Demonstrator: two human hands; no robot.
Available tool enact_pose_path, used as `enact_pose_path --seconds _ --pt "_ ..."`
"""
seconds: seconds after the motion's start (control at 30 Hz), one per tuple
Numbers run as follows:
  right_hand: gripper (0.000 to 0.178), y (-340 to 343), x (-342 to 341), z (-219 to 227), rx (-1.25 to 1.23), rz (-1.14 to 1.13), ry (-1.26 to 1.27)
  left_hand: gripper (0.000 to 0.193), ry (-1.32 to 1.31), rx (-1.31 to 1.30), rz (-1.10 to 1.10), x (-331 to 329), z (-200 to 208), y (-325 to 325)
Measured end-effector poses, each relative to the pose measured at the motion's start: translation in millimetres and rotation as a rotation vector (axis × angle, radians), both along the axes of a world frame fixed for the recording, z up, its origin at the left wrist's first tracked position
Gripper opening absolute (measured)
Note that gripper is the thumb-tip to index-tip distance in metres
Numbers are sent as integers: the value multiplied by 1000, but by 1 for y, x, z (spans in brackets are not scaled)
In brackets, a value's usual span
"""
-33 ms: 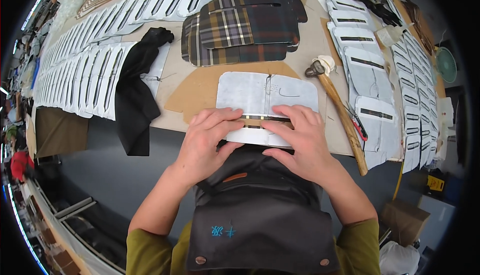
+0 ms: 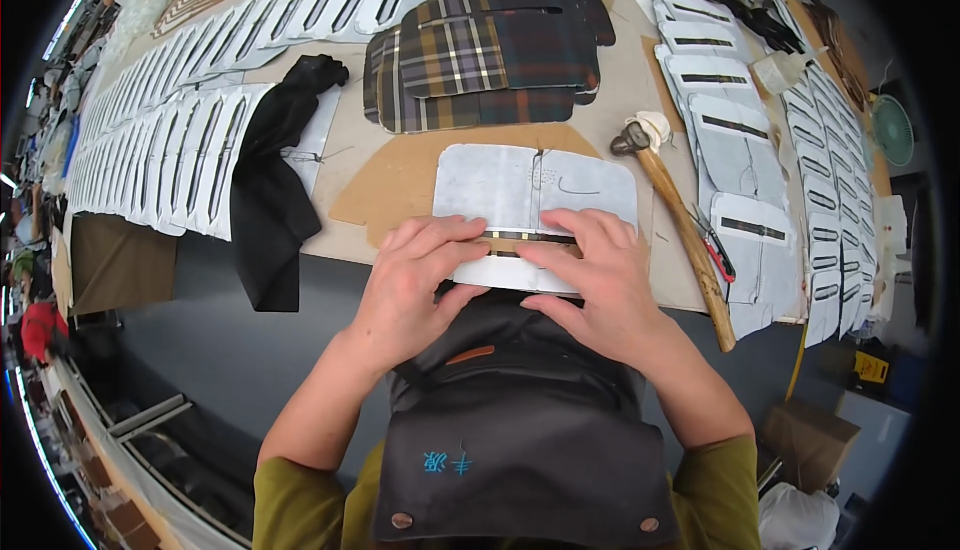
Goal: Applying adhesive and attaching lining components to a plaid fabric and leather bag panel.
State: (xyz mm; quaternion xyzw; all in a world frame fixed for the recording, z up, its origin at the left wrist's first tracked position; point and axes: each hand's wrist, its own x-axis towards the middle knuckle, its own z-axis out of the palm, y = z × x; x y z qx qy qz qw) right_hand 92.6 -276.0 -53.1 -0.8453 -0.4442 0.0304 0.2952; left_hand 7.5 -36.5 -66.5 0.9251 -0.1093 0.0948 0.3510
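Note:
A white-backed fabric panel (image 2: 487,185) with a dark, plaid-edged slot across it lies at the table's near edge, in front of my body. My left hand (image 2: 418,272) grips its left near part, fingertips on the slot and thumb at the near edge. On the slot's right end press the fingers of my right hand (image 2: 605,275), its thumb also by the near edge. Between my fingertips a tan strip (image 2: 507,246) shows in the slot. Brown card (image 2: 385,190) lies under the panel.
Plaid fabric pieces (image 2: 480,60) are stacked beyond the panel. To the right lie a wooden-handled hammer (image 2: 685,220), red-handled snips (image 2: 718,258) and slotted white panels (image 2: 735,140). A black cloth (image 2: 280,190) hangs over the edge at left, beside rows of similar panels (image 2: 190,160).
My right hand has shifted very slightly to the left along the slot. My left hand and the panel look nearly the same.

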Motion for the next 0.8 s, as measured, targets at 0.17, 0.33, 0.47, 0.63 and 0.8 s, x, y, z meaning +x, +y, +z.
enact_pose_path --seconds 0.17,0.33,0.47,0.63,0.8 --pt "48 5 1 -2 -50 68 -96 50 20 -12 51 -4 0 1" --pt "48 -3 4 -5 -35 90 -81 57 44 6 132 -4 3 13" --pt "48 0 2 -3 -18 69 -84 57 -25 20 92 -5 -2 15" --pt "48 1 2 -5 -3 53 -73 53 -26 5 85 -6 -4 16" --pt "48 -1 1 -5 6 37 -67 50 -6 -4 75 -5 -1 15"
